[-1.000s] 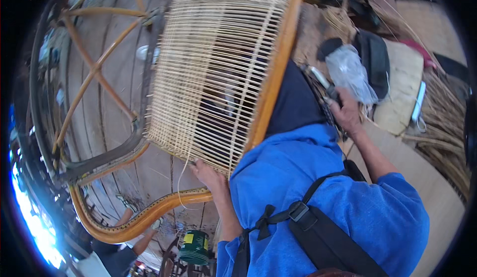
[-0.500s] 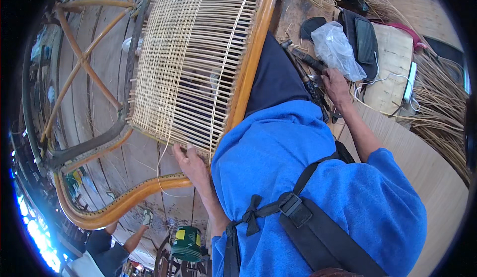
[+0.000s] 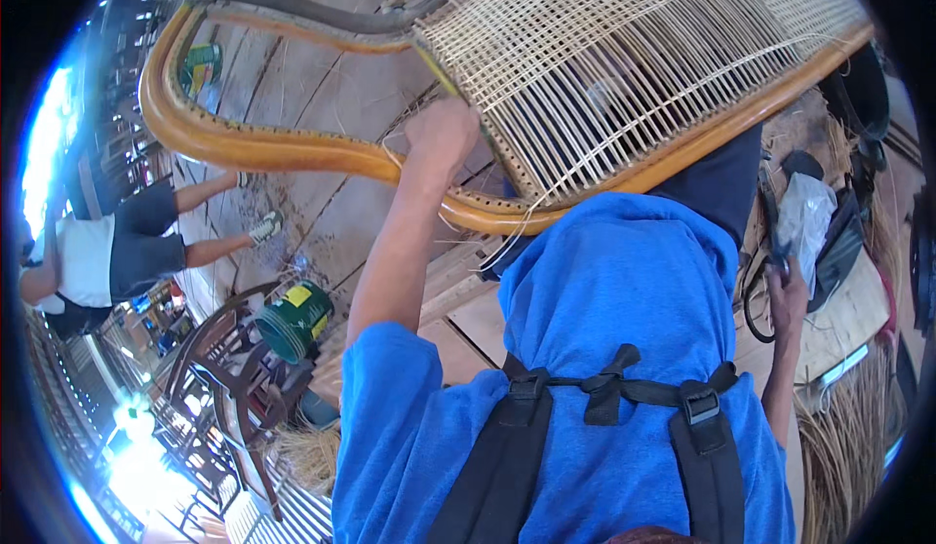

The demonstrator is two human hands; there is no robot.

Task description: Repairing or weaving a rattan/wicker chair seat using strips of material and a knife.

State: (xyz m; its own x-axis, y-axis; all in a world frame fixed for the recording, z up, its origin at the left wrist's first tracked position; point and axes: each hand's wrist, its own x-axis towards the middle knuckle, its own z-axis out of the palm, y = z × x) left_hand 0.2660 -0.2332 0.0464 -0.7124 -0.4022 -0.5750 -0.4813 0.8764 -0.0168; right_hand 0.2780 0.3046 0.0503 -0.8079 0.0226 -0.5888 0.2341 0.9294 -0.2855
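Note:
A chair frame of orange-brown bent wood (image 3: 292,154) lies across my lap, with a pale woven cane panel (image 3: 624,47) strung on it. The weave is dense at the far side; nearer me, gaps show between the strands. My left hand (image 3: 444,133) is closed in a fist at the panel's left edge; what its fingers hold is hidden. Loose cane ends (image 3: 522,232) hang from the near corner of the panel. Off to the right, my right hand (image 3: 788,295) is closed on a dark tool with a large curved loop handle (image 3: 751,300), resembling shears, beside a clear plastic bag (image 3: 804,217).
A bundle of cane strands (image 3: 848,456) lies at the lower right. On the left are a green bucket (image 3: 292,322), dark wooden chair frames (image 3: 229,378) and a standing person in dark shorts (image 3: 146,242). Wooden floorboards (image 3: 322,86) run beneath the frame.
The view has swung, shifting the chair frame rightward and upward in it. My left hand has closed from loosely spread fingers into a fist. My right hand now grips the dark looped tool.

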